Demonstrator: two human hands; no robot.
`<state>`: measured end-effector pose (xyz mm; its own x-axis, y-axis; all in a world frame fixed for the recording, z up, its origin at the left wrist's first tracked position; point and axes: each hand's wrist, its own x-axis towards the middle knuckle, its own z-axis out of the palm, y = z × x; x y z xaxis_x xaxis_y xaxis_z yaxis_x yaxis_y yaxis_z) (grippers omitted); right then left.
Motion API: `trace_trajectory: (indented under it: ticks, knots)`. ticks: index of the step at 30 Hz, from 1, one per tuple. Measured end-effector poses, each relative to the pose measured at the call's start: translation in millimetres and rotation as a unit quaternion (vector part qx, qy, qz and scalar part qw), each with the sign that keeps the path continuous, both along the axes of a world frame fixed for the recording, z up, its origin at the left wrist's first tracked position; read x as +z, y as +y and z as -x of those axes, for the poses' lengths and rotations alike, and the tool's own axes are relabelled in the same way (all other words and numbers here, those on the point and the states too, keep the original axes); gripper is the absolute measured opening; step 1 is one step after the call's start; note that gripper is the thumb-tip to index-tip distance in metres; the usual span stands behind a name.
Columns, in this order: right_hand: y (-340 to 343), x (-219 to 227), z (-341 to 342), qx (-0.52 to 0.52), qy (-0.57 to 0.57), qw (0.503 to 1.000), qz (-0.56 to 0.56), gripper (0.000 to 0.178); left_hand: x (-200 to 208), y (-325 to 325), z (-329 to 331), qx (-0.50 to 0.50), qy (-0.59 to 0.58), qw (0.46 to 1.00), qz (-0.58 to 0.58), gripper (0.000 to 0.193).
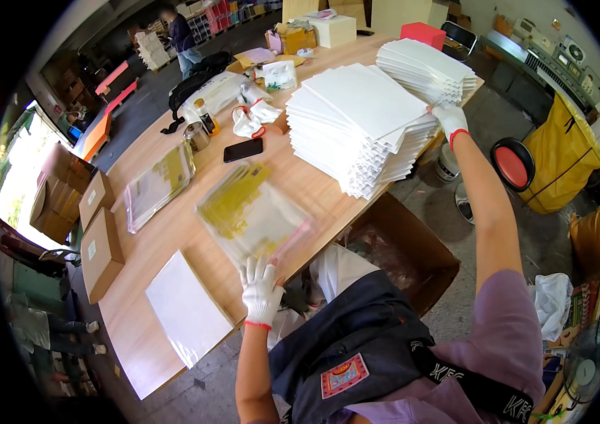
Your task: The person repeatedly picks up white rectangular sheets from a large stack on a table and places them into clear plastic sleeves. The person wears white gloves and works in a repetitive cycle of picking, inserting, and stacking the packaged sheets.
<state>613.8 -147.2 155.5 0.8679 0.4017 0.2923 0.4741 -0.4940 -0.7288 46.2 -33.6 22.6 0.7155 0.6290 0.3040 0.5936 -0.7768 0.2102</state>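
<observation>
My left hand [262,291], in a white glove with a red cuff, rests with its fingers stretched out at the near edge of a pile of clear plastic bags [243,215] with yellow print. My right hand [449,120], gloved the same way, reaches far right to the corner of a tall stack of flat white folders [356,106]. Its fingers are closed on the corner of the top folder. Left of my left hand lies a flat white pile in clear plastic [188,307]. Another batch of printed clear bags [162,180] sits farther back.
A black phone [243,150], a bottle [206,116] and spare gloves [256,119] lie mid-table. A second white stack [427,67] stands behind the tall one. Brown boxes [102,254] line the left edge. An open carton [402,247] stands below the near edge. Other people are farther off.
</observation>
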Motion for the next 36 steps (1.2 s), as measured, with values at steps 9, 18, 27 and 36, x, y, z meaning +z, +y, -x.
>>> trace_trajectory:
  ticks: [9, 18, 27, 36]
  knots:
    - [29, 22, 73, 0.138, 0.374, 0.865, -0.303, 0.02, -11, 34, -30, 0.047, 0.057, 0.997, -0.021, 0.041]
    - [-25, -12, 165, 0.328, 0.397, 0.798, -0.314, 0.047, 10, 46, -41, 0.146, 0.155, 0.973, 0.086, 0.031]
    - [-78, -115, 229, 0.325, 0.609, 0.7, -0.181, 0.053, 14, 58, -53, 0.151, 0.207, 0.96, 0.116, 0.023]
    - [-76, -153, 218, 0.3, 0.664, 0.665, -0.16, 0.049, 1, 56, -34, 0.173, 0.098, 0.977, 0.08, 0.022]
